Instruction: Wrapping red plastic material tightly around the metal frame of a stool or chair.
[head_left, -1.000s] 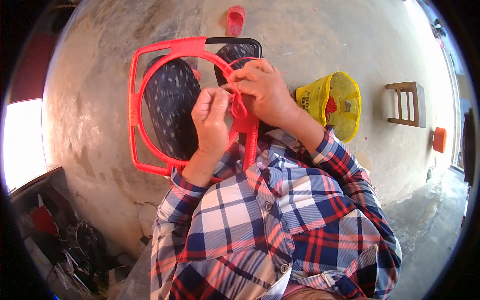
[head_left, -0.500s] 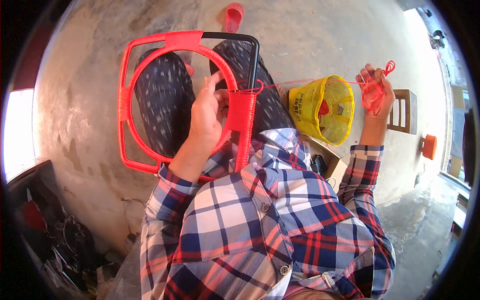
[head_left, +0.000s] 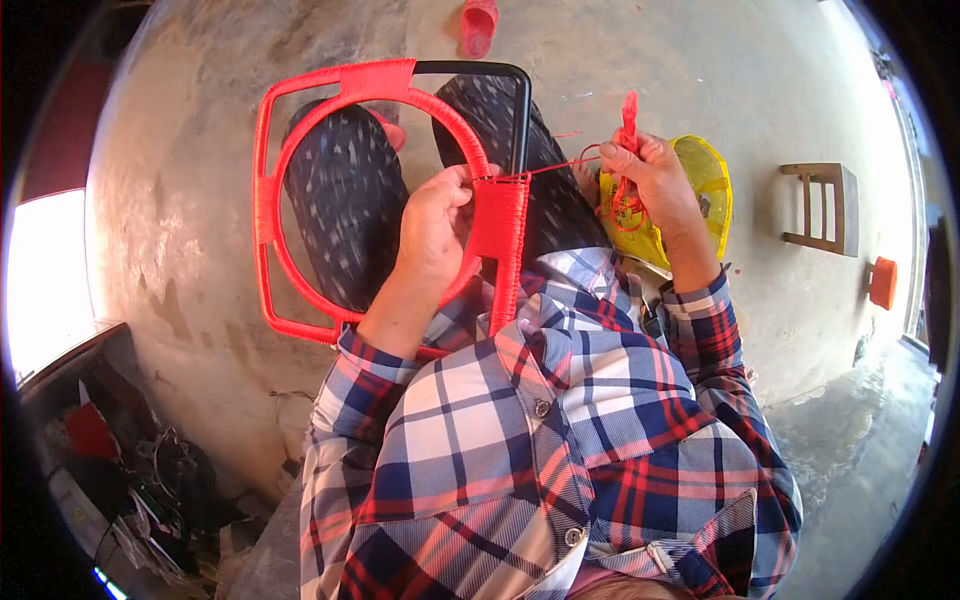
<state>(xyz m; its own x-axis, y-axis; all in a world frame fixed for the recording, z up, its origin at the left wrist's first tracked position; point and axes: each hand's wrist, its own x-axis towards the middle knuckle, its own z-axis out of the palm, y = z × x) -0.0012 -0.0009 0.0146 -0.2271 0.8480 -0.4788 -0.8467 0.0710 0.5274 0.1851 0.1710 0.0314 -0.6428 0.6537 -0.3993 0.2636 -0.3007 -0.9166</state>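
A squarish frame with a ring inside (head_left: 268, 215) rests across my lap, wound mostly in red cord. Its upper right corner is a bare black bar (head_left: 522, 115). My left hand (head_left: 432, 228) is closed around the right side of the ring, beside the wide wound band (head_left: 499, 215); some fingertips are hidden behind the ring. My right hand (head_left: 655, 180), right of the frame, pinches a bundle of red cord (head_left: 629, 120), with loose loops hanging below the fingers. A taut strand runs from this hand to the top of the wound band.
Behind my right hand stands a yellow bag (head_left: 716, 185), partly covered. A small wooden stool (head_left: 845, 210) and an orange-red object (head_left: 883, 283) are farther right. A red slipper (head_left: 478, 30) lies on the concrete floor ahead. Dark clutter (head_left: 150, 490) fills the lower left.
My right hand has come left from beyond the yellow bag to in front of it, bringing the cord bundle nearer the frame. The strand is shorter and straight. My left hand has closed at the ring.
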